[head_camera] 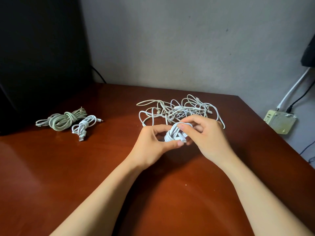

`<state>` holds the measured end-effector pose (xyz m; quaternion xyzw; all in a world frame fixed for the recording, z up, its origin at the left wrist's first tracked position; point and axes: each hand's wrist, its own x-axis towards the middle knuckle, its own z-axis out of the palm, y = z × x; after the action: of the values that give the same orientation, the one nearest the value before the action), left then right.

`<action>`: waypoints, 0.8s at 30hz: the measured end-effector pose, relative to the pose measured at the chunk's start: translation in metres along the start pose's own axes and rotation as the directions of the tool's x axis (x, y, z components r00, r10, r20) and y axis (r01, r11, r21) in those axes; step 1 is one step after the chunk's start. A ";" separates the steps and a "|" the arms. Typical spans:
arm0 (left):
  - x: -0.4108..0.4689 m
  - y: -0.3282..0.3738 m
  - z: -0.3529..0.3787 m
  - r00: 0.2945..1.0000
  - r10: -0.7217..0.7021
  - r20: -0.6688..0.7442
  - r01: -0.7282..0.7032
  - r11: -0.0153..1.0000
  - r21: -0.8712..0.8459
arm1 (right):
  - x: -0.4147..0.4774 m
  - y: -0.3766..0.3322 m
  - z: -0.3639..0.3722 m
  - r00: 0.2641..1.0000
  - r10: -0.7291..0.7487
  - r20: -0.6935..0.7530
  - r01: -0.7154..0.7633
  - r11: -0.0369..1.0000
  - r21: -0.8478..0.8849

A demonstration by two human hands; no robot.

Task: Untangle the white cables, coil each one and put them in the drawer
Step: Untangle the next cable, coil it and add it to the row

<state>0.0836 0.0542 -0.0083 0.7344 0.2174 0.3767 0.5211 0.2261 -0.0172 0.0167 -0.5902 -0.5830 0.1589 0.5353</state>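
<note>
You hold a small white coil [175, 133] between your left hand [153, 145] and your right hand [206, 137], its loops bunched tight and one plug end sticking out at the lower right. Just behind it, the tangle of white cables [180, 109] lies loose on the table [119, 184], with many thin loops crossing each other. Well apart on the left lie two tied bundles, touching or nearly so: a thick off-white bundle [63, 119], and to its right a thinner white bundle [84, 126] with a USB plug pointing toward you.
</note>
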 end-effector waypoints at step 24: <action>0.007 -0.018 -0.001 0.953 0.303 -0.010 -0.254 0.815 0.520 | 0.005 0.004 0.001 0.920 0.389 0.051 -0.387 0.878 0.282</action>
<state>0.0885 0.0666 -0.0224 0.8521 0.2238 0.4106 0.2352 0.2289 -0.0119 0.0151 -0.6117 -0.4218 0.3435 0.5745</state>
